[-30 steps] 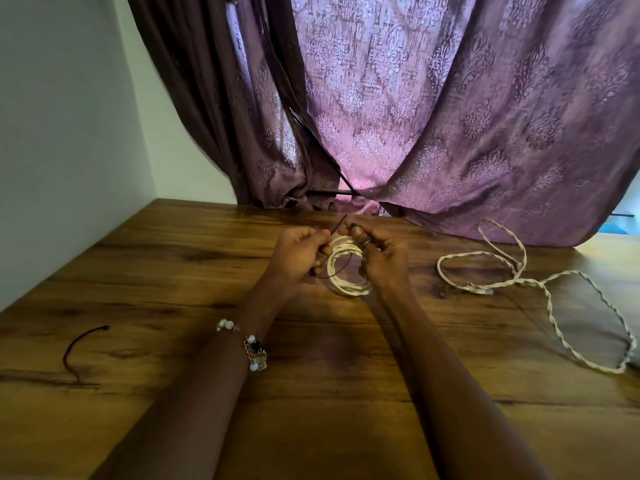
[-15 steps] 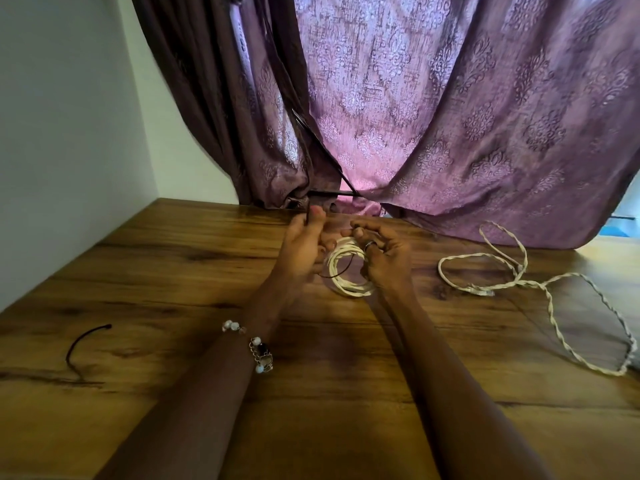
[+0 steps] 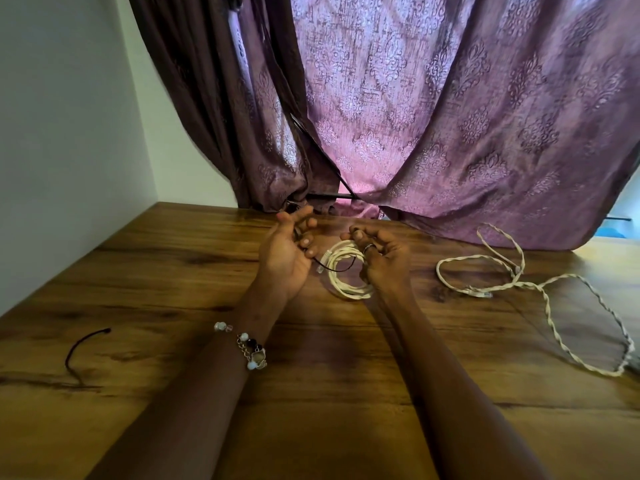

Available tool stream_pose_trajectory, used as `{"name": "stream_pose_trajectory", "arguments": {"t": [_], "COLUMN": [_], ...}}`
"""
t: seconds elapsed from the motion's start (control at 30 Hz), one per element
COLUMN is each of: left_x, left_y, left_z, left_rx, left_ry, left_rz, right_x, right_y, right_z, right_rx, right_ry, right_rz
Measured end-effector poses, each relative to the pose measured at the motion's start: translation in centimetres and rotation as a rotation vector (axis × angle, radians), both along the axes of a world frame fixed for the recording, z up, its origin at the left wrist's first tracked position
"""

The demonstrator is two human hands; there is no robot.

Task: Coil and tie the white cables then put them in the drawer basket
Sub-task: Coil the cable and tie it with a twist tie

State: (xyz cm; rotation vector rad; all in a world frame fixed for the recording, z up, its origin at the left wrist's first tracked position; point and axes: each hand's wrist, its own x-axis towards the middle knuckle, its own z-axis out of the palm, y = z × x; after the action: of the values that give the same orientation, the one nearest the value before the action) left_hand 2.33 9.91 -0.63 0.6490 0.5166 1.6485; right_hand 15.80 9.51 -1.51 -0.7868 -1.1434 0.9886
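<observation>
We tie a coiled white cable over the table [image 3: 145, 278].
The coil [image 3: 348, 271], cream rings with a clear plug, sits between our hands: right hand [image 3: 384, 258] grips its 3 o'clock edge, left hand [image 3: 285, 251] pinches the black tie [image 3: 332, 268] crossing it at 9 o'clock.

— What stood behind the wooden table [image 3: 173, 393]?
— A purple patterned curtain [image 3: 450, 116] hung at twelve o'clock, its hem touching the tabletop, backlit near the middle. A dark rod [image 3: 329, 195] showed at its parting.
— And at nine o'clock?
— A plain pale wall [image 3: 62, 116] met the table's edge.
</observation>
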Motion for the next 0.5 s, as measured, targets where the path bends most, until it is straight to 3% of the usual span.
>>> {"name": "stream_pose_trajectory", "arguments": {"t": [0.3, 0.4, 0.5], "left_x": [2.1, 2.6, 2.8], "left_y": [-1.0, -0.9, -0.6], "left_z": [-0.2, -1.1, -1.6], "left_rx": [0.002, 0.026, 0.004], "left_ry": [0.49, 0.781, 0.849], "left_rz": [0.071, 0.231, 0.391], "right_x": [0.2, 0.4, 0.3], "right_y": [0.1, 0.0, 0.0], "right_z": [-0.2, -0.2, -0.1], "right_rx": [0.021, 0.045, 0.082], "right_ry": [-0.064, -0.098, -0.111], "right_rz": [0.014, 0.025, 0.043]}}
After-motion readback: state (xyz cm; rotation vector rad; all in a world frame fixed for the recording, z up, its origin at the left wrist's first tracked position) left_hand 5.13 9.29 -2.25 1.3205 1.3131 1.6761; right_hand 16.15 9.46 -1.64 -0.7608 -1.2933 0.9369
